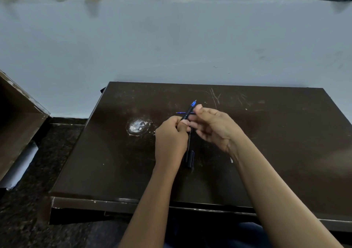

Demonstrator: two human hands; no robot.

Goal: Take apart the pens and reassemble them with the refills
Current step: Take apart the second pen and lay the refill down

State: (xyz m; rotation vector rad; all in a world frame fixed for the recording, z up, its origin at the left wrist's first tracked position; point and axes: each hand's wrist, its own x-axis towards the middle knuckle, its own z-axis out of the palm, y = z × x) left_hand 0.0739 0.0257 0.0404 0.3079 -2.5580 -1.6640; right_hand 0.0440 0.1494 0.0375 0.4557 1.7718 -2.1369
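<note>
My left hand [171,135] grips a dark pen [187,113] by its lower barrel, its blue tip pointing up and away. My right hand [213,125] is beside it, thumb and fingertips touching the upper barrel just below the blue tip. A thin blue refill [181,112] lies flat on the dark table [266,133] behind the pen. A second black pen or pen part [190,158] lies on the table below my left hand, partly hidden by it.
A white scuffed patch [137,126] marks the table left of my hands. A brown cabinet [17,118] and a pale roll [22,163] stand on the floor at left. The wall [171,43] runs behind the table's far edge.
</note>
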